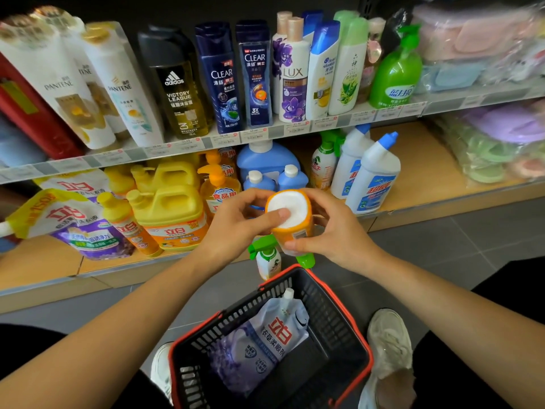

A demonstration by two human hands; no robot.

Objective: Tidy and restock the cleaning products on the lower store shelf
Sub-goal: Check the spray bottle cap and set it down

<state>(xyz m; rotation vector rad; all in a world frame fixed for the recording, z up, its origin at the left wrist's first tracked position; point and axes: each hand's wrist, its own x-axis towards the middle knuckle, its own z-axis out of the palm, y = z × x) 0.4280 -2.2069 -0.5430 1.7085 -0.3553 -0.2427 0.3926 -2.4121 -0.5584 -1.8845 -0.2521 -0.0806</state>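
Both my hands hold an orange spray bottle (292, 222) upside down above the basket, its white base facing me and its green trigger head (305, 259) pointing down. My left hand (239, 222) grips its left side with the thumb on the white base. My right hand (330, 228) wraps its right side. Behind it the lower shelf (424, 178) carries yellow detergent jugs (169, 208), blue bottles (268, 169), white toilet-cleaner bottles (368, 175) and purple refill pouches (73, 222). Another green-trigger spray bottle (267, 259) stands on the floor by the shelf edge.
A black basket with an orange rim (358, 329) sits on the grey floor between my shoes, holding a purple-white refill pouch (265, 335). The upper shelf (265, 132) holds shampoo and body-wash bottles. Packaged slippers (495, 143) fill the right section.
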